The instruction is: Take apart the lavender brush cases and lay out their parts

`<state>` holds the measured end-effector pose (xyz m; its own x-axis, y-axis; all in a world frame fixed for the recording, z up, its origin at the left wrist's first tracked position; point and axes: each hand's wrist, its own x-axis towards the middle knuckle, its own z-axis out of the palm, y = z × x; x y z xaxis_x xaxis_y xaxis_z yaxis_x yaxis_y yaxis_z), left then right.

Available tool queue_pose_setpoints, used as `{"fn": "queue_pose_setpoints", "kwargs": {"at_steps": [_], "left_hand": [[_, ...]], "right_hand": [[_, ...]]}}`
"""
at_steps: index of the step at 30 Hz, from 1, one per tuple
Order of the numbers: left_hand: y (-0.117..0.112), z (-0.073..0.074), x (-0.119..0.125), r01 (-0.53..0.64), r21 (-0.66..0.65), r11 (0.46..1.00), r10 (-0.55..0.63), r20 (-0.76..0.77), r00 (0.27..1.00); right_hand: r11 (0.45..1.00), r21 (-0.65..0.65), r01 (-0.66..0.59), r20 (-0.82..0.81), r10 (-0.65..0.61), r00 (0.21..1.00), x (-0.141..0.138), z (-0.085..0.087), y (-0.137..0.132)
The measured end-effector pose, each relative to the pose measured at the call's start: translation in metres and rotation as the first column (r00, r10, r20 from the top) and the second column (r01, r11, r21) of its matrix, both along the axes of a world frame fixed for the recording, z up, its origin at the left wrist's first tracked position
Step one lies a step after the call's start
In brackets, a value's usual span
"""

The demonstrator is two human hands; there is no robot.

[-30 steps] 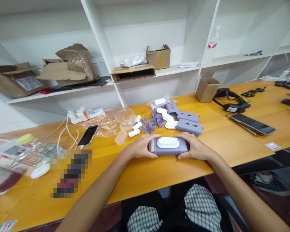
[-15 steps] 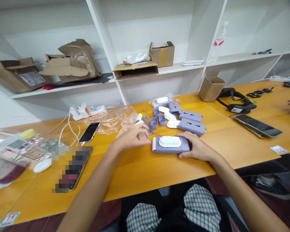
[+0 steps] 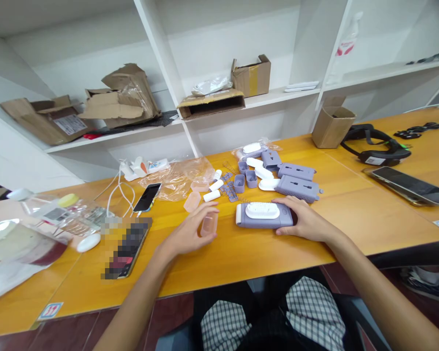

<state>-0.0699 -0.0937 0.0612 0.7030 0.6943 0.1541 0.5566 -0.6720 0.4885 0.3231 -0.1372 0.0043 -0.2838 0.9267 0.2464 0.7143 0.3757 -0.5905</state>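
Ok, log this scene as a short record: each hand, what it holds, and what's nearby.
left hand: grips a translucent pink cap
right hand: holds the right end of the purple device
purple device: lies flat on the table, white brush insert on top
behind it: loose purple and white parts

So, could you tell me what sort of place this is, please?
Probably a small assembly or packing workroom: a wooden bench strewn with matching purple housings, white shelves of torn cardboard boxes, and the left hand holding a pink cap beside the purple unit gripped by the right hand.
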Motion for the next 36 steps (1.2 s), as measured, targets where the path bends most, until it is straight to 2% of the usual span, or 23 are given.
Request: {"fn": "queue_pose_setpoints", "kwargs": {"at_steps": [4,7,12,17,20,22,23,25,27,29,33,34,36], "left_hand": [[-0.002,-0.010,-0.025,-0.071,0.025,0.997,0.073,-0.085,0.994],[-0.003,-0.016,-0.034,-0.131,0.062,0.989,0.138,-0.126,0.982],[-0.001,-0.022,-0.038,-0.231,0.133,0.964,0.247,-0.119,0.962],[0.005,-0.027,-0.037,-0.205,0.271,0.940,0.242,-0.111,0.964],[-0.003,-0.033,-0.023,-0.195,0.381,0.903,0.230,-0.046,0.972],[-0.016,-0.039,-0.006,-0.178,0.395,0.901,0.200,-0.014,0.980],[-0.023,-0.042,0.005,-0.149,0.374,0.916,0.169,-0.022,0.985],[-0.035,-0.046,0.026,-0.010,0.261,0.965,0.042,-0.116,0.992],[-0.038,-0.047,0.045,0.018,0.172,0.985,0.014,-0.180,0.984],[-0.032,-0.045,0.060,-0.007,0.131,0.991,0.036,-0.218,0.975],[-0.006,-0.042,0.078,-0.044,0.130,0.991,0.075,-0.242,0.967],[-0.001,-0.043,0.081,-0.035,0.136,0.990,0.068,-0.249,0.966],[0.004,-0.044,0.084,-0.007,0.147,0.989,0.046,-0.266,0.963]], "right_hand": [[1.000,0.006,-0.004,-0.006,0.004,1.000,0.000,0.001,0.000],[1.000,0.011,0.000,-0.006,0.000,1.000,-0.001,0.001,0.000],[1.000,0.012,0.000,-0.004,0.000,1.000,-0.001,0.000,0.001],[0.999,0.034,0.023,0.010,-0.023,1.000,-0.003,-0.002,0.001],[0.996,0.057,0.068,-0.019,-0.067,0.998,-0.006,-0.004,0.002],[0.988,0.098,0.119,-0.065,-0.113,0.991,-0.007,-0.005,0.002],[0.981,0.121,0.152,-0.085,-0.142,0.986,-0.008,-0.006,0.001],[0.963,0.150,0.225,-0.102,-0.211,0.972,-0.011,-0.008,0.000],[0.946,0.167,0.277,-0.093,-0.264,0.960,-0.014,-0.010,-0.002],[0.927,0.223,0.302,-0.068,-0.294,0.953,-0.019,-0.011,-0.008],[0.864,0.408,0.295,0.006,-0.326,0.945,-0.035,-0.011,-0.027],[0.865,0.421,0.274,0.028,-0.314,0.949,-0.040,-0.010,-0.032],[0.905,0.381,0.191,0.099,-0.245,0.964,-0.051,-0.008,-0.041]]}}
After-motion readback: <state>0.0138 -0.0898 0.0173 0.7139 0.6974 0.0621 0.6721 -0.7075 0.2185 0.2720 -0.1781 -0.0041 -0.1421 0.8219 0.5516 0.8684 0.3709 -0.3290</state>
